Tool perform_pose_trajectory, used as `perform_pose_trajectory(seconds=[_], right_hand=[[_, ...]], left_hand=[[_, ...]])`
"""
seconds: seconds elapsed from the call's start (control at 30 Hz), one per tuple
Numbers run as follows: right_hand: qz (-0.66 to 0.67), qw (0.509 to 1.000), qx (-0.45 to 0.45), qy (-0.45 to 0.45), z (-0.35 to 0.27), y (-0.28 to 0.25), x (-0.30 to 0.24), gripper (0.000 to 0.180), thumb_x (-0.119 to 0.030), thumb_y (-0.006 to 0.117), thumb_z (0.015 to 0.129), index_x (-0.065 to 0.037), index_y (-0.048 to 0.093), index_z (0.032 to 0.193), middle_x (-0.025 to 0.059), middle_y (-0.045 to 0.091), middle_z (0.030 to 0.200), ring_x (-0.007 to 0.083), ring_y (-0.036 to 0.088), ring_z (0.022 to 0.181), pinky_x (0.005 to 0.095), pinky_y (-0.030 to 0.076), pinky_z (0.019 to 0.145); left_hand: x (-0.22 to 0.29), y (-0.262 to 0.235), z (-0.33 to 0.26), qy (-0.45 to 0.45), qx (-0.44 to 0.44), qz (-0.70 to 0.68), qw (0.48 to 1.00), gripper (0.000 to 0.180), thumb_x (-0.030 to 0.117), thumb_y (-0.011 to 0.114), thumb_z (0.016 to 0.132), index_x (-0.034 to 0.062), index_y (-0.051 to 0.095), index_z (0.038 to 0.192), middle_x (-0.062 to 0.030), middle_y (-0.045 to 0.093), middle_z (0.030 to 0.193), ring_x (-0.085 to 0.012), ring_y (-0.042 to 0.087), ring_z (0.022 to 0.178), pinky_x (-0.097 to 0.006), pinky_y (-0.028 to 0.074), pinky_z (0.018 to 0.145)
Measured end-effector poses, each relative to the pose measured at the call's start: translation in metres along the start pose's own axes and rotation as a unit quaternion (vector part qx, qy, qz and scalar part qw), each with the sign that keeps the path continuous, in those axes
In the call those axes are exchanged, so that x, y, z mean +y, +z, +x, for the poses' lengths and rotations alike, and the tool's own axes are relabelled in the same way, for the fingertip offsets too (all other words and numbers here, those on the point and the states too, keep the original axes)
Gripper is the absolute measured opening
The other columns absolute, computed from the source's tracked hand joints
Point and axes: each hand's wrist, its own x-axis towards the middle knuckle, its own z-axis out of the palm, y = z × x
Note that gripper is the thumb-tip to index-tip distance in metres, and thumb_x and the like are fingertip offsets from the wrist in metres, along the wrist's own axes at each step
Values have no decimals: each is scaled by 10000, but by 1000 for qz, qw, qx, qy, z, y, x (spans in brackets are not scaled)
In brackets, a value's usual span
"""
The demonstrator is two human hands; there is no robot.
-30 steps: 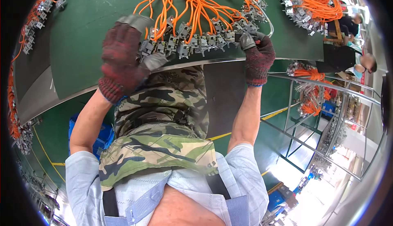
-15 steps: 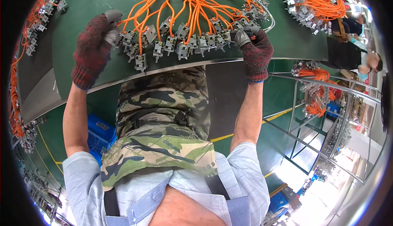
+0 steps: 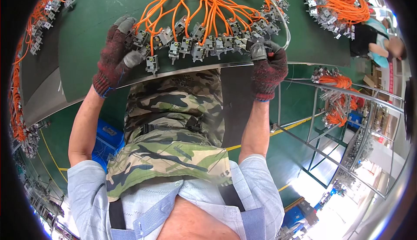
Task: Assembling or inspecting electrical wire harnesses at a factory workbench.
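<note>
A fan of orange cables (image 3: 210, 12) lies on the green tabletop, ending in a row of small grey metal connector housings (image 3: 198, 53) near the front edge. My left hand (image 3: 114, 55), in a dark red and grey work glove, is at the row's left end. Its fingers are stretched out and the thumb is apart, touching the outermost housings. At the right end, my right hand (image 3: 269, 68), gloved alike, has thumb and fingers pinched together beside the housings. A small red spot shows between its fingers; what they hold is hidden.
Another bundle of orange cables (image 3: 334, 1) lies at the far right, and more hang along the left edge. A metal rack (image 3: 312, 109) stands right of the table. A blue crate (image 3: 106, 140) sits below on the left. A co-worker (image 3: 378, 44) is at the right.
My left hand has moved right and closer to the leftmost housings, its fingers now straighter. My right hand has turned slightly and shifted down. The co-worker has leaned nearer the table.
</note>
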Motion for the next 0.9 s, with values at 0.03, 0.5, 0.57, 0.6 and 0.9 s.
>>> perform_pose_trajectory(seconds=[0.03, 0.5, 0.57, 0.6, 0.9], right_hand=[[28, 999, 12, 14, -3, 2, 2, 247, -119, 850, 879, -10, 736, 1069, 18, 727, 914, 90, 655, 816, 266, 576, 745], [47, 999, 26, -6, -19, 14, 2, 183, -55, 804, 913, -5, 730, 1074, 43, 751, 952, 109, 676, 851, 287, 587, 799], [64, 998, 17, -13, -19, 15, -17, 195, -104, 824, 909, -13, 741, 1059, 47, 758, 950, 104, 678, 848, 285, 581, 780], [-57, 998, 13, -38, -16, 14, -27, 229, -175, 855, 888, -27, 762, 1035, 47, 765, 908, 97, 683, 824, 279, 573, 752], [-155, 987, -28, -37, -6, 18, -58, 290, -238, 869, 828, -61, 786, 1043, 65, 730, 797, 148, 664, 651, 323, 552, 658]], left_hand=[[2, -1, -1, -1, -1, -1, 1000, 819, 448, 798, 915, 39, 464, 1541, -245, 386, 1605, -423, 563, 1365, -478, 505, 1115], [11, 10, -9, 89, 33, 193, 977, 1188, 689, 865, 699, 55, 401, 1590, -294, 242, 1662, -449, 448, 1468, -503, 504, 1114], [10, 11, -13, 93, 37, 194, 976, 1162, 673, 865, 712, 51, 413, 1584, -296, 247, 1660, -447, 422, 1486, -501, 499, 1118], [10, 11, -11, 103, 42, 195, 974, 1136, 656, 866, 726, 47, 426, 1578, -298, 252, 1659, -446, 397, 1504, -500, 493, 1123], [40, 16, -18, 90, 59, 219, 970, 949, 581, 807, 823, 50, 463, 1530, -251, 370, 1581, -402, 436, 1451, -498, 466, 1139]])
